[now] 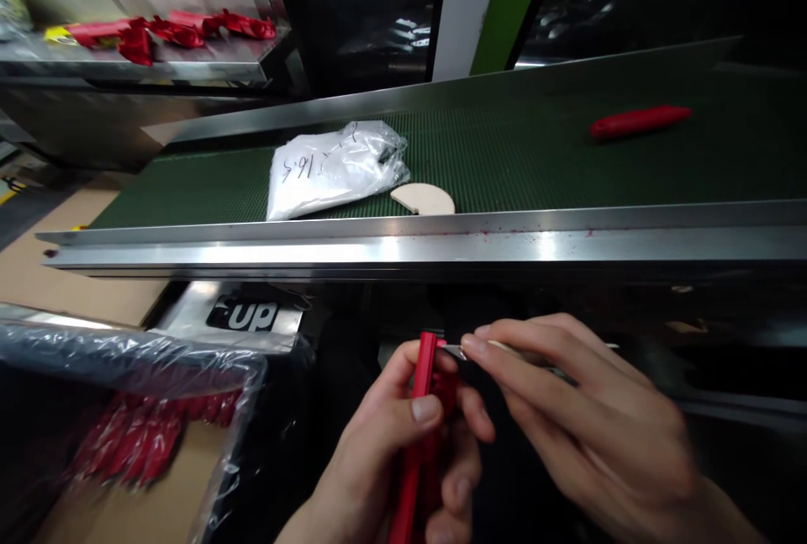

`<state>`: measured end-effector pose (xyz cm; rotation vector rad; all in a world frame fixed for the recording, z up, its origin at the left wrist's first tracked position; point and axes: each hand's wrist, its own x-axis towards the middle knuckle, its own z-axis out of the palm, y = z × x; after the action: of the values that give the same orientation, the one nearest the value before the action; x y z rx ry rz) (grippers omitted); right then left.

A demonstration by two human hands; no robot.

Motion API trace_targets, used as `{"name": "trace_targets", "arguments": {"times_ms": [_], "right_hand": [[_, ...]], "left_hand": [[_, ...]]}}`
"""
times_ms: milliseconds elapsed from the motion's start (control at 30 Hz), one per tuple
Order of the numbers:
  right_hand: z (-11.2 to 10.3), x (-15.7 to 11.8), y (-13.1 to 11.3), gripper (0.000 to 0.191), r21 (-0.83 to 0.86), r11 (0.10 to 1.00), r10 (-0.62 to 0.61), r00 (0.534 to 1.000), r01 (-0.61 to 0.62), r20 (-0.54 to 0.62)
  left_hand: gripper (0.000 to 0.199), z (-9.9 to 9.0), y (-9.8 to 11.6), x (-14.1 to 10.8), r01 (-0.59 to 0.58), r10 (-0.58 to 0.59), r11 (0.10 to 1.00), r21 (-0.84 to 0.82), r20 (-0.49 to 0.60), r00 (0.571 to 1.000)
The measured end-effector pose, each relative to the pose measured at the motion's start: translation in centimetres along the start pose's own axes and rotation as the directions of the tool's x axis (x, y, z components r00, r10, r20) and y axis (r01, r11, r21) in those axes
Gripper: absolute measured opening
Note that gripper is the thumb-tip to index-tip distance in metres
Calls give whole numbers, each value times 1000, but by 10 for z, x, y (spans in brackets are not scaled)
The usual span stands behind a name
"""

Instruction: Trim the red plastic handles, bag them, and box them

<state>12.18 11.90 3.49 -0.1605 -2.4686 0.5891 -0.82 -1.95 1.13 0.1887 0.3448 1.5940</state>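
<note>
My left hand (403, 435) is closed around a long red plastic part (424, 372), held upright below the conveyor's front rail. In my right hand (586, 409) is a small knife with a pale handle (508, 349), pinched between thumb and fingers. The blade's tip meets the upper end of the red part, at a small pinkish bit on its edge. The lower end of the part runs out of view at the bottom. My palm hides some of the knife's handle.
On the green conveyor belt (504, 166) lie a white plastic bag (328, 170), a pale half-round disc (425, 198) and another red part (640, 121). A plastic-lined box (189, 477) at lower left holds several red parts. More red pieces (182, 29) rest on a metal table.
</note>
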Motion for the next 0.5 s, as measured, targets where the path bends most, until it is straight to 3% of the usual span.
{"name": "trace_targets", "arguments": {"times_ms": [200,400,500], "right_hand": [[0,0,1,42,9,1000,-25,1000,25,-2],[1,0,0,40,-13,999,-32,999,31,-20],[1,-1,5,42,-30,1000,-5,999,4,-38]], "left_hand": [[23,-5,-3,2,-9,12,998,-62,57,998],[22,1,-3,0,-16,14,999,-29,-58,998],[23,-4,-9,2,-19,20,1000,-14,73,997]]}}
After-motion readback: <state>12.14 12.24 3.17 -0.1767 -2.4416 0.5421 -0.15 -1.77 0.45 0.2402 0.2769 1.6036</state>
